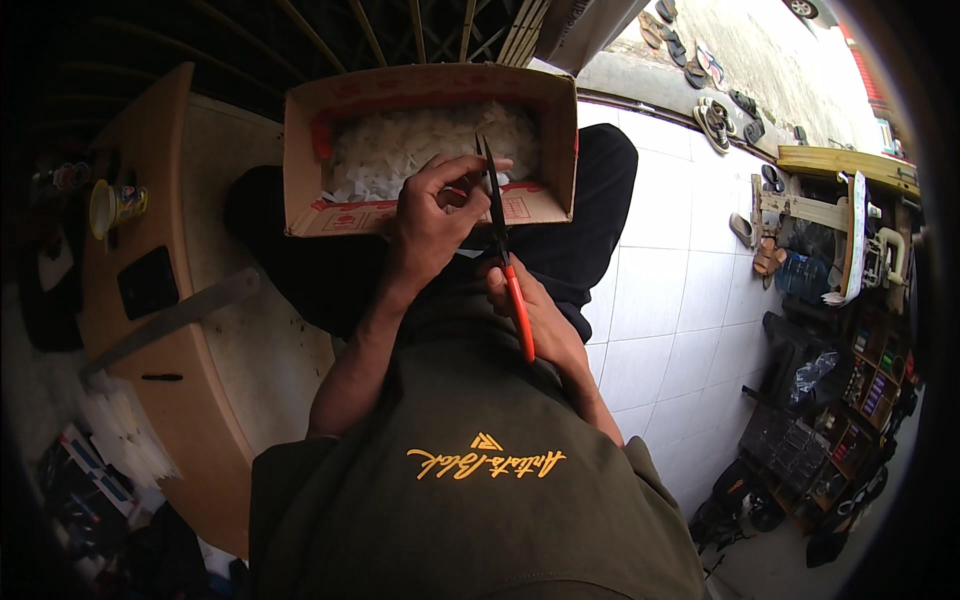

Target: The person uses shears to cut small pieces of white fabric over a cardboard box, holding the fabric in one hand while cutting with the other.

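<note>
My right hand is wrapped round scissors with red handles and dark blades. The blades point away from me, over the near side of an open cardboard box, and look nearly closed. My left hand is just left of the blades, its thumb and fingers pinched together. A bit of white shows by its fingertips, partly behind the blades; what the pinch holds is too small to make out. Inside the box lies a heap of thin, whitish, translucent flakes. The box sits between my legs.
At left stands a wooden table with a black phone-like slab, a yellow-and-white tub and a long grey blade-like strip. White floor tiles lie at right, with sandals by the doorway and cluttered shelves beyond.
</note>
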The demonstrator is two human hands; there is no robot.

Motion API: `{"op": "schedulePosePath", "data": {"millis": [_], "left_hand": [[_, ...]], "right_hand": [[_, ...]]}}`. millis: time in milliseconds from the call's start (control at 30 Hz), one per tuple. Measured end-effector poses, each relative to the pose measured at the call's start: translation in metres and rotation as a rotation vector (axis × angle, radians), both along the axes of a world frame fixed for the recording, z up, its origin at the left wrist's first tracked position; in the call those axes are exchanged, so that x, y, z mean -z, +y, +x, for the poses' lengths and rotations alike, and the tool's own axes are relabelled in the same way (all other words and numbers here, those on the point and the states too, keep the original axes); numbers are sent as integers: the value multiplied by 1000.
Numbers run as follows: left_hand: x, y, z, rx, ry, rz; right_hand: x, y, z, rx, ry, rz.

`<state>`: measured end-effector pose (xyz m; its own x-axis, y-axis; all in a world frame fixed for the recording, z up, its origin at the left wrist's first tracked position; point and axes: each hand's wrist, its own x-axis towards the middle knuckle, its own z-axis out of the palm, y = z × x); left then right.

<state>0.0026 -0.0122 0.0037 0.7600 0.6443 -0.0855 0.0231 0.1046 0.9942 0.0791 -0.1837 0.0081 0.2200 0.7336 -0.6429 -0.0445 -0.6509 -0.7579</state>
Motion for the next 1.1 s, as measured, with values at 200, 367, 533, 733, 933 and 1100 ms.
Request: {"op": "schedulePosePath", "data": {"millis": [200,367,533,733,933,1100], "left_hand": [[13,2,-4,-27,-22,-61],[5,-2,-7,-93,-26,-57],[2,-11,-9,-196,-60,21],[-1,-16,-9,-229,-20,151],[6,-16,-9,-275,-24,178],[4,-16,-6,-295,-71,80]], "right_hand": [[1,0,-1,-1,-25,5],[6,-3,-1,30,64,35],[8,-4,-2,43,98,20],[11,-4,-3,55,34,-4],[-13,4,5,10,-50,-110],[-17,4,3,122,157,-120]]}}
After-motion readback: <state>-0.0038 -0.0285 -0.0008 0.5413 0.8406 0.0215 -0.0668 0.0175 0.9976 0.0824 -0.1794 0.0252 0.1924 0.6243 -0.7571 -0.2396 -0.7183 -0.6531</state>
